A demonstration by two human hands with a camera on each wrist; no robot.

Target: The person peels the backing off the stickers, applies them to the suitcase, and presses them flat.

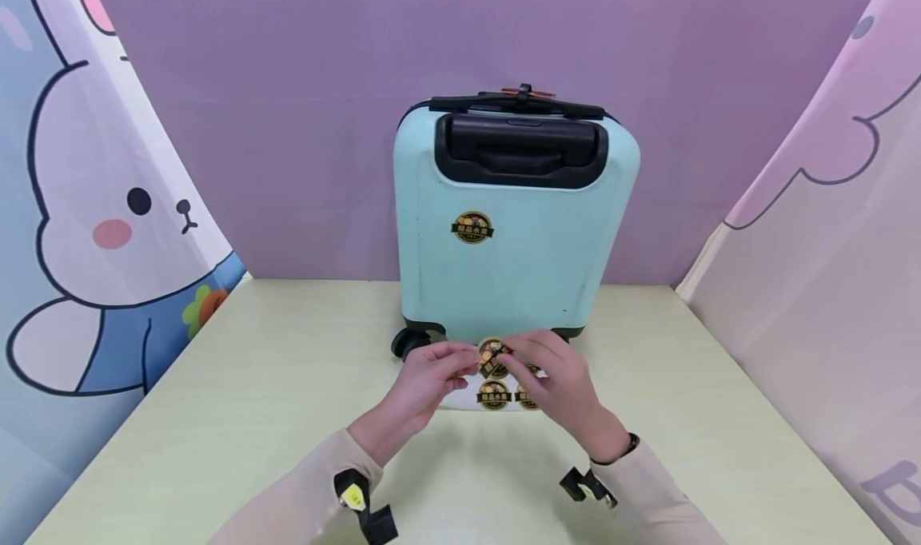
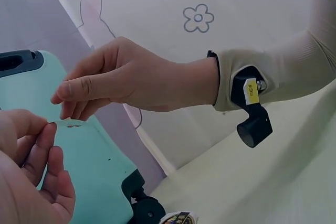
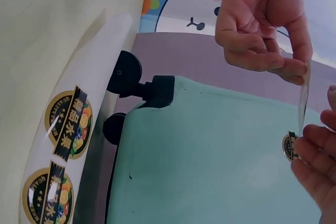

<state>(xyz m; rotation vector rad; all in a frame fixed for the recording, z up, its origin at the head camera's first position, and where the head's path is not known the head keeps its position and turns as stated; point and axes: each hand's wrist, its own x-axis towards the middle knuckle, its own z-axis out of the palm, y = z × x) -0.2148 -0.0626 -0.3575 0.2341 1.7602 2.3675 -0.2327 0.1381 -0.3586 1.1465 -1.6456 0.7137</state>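
Note:
A round black-and-gold fruit sticker point(image 1: 492, 361) is held up in front of a mint-green suitcase point(image 1: 518, 265). My left hand point(image 1: 439, 373) pinches its left edge between thumb and fingers. Close by its other side is my right hand point(image 1: 557, 377), thumb and fingers loosely bent, fingertips at the edge. In the right wrist view the sticker point(image 3: 304, 100) is seen nearly edge-on, spanning from the left fingertips to the right ones. Below the hands lies a white sticker sheet point(image 1: 460, 399) with more such stickers, partly hidden by the right hand. A matching sticker point(image 1: 472, 228) is on the suitcase's upper left.
The suitcase stands upright at the back of the pale table point(image 1: 316, 353), a black wheel point(image 1: 410, 343) showing at its lower left. Its black handle recess point(image 1: 521, 149) is near the top. A purple cloth point(image 1: 288, 129) hangs behind, with cartoon-printed cloths point(image 1: 108, 289) at both sides.

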